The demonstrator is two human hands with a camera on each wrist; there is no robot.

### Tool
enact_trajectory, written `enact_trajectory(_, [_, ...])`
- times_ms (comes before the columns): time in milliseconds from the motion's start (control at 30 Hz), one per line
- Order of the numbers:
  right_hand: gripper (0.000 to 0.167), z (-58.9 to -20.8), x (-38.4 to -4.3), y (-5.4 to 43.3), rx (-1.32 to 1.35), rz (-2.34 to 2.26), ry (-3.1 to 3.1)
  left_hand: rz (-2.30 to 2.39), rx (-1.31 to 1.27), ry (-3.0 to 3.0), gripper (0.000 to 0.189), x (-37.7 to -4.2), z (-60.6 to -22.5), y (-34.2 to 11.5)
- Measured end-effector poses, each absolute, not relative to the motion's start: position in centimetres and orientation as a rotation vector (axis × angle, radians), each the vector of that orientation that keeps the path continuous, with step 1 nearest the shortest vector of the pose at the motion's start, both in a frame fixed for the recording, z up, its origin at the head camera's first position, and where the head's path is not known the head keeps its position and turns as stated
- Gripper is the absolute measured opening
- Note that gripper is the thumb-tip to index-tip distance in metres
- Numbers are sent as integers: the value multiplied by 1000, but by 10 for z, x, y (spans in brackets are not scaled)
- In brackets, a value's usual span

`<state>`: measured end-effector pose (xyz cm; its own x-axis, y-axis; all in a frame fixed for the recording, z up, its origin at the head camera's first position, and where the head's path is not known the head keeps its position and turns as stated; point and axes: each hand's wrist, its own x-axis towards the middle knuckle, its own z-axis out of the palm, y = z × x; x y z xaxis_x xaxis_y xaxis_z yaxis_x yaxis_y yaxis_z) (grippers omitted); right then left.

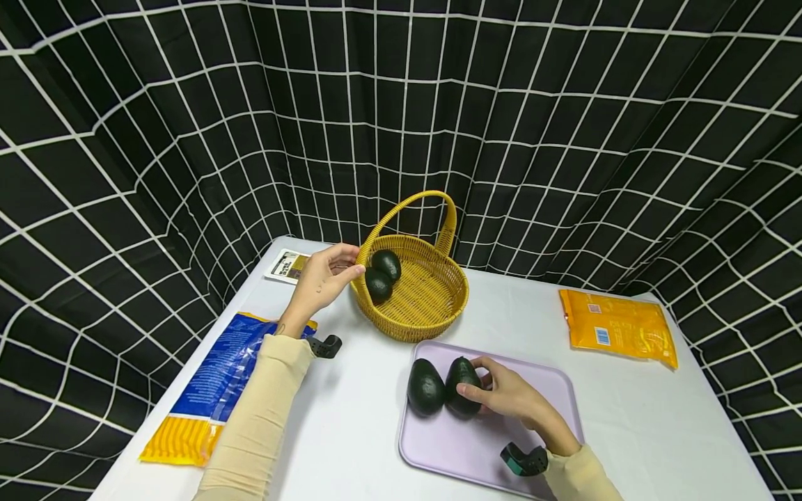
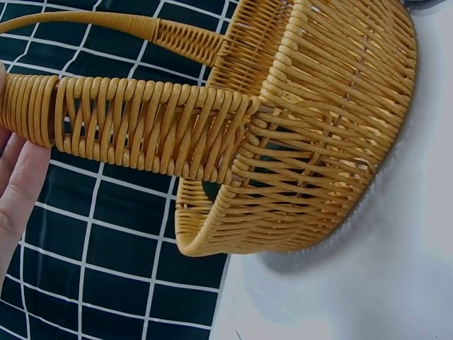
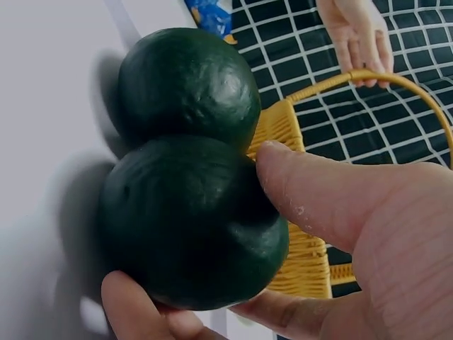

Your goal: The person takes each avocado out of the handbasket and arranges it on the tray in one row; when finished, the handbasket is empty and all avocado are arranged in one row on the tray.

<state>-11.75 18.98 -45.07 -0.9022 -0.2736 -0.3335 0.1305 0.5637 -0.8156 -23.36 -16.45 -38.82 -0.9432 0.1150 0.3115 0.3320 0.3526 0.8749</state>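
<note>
Left hand point(image 1: 322, 278) held the basket point(image 1: 432, 292), probably steadying it near the bench's far edge point(image 1: 514, 287); right hand point(image 1: 509, 394) gripped an avocado point(image 1: 461, 376).

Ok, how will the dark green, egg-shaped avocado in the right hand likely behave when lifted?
The avocado may slip, as its skin looks smooth and glossy. Its rounded sides could let it roll on the flat lilac tray if the right hand loosens. It will probably keep its shape: no dent shows beside the thumb.
</note>
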Motion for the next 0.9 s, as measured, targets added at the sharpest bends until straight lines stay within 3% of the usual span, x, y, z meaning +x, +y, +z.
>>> enact_trajectory(567, [61, -451, -119, 195, -61, -1253, 2393, -1639, -417, -2409, 25, -235, -390, -166])
enact_trajectory(900, [51, -450, -118, 194, -27, -1222, 2393, -1640, -437, -2401, 24, -235, -389, -166])
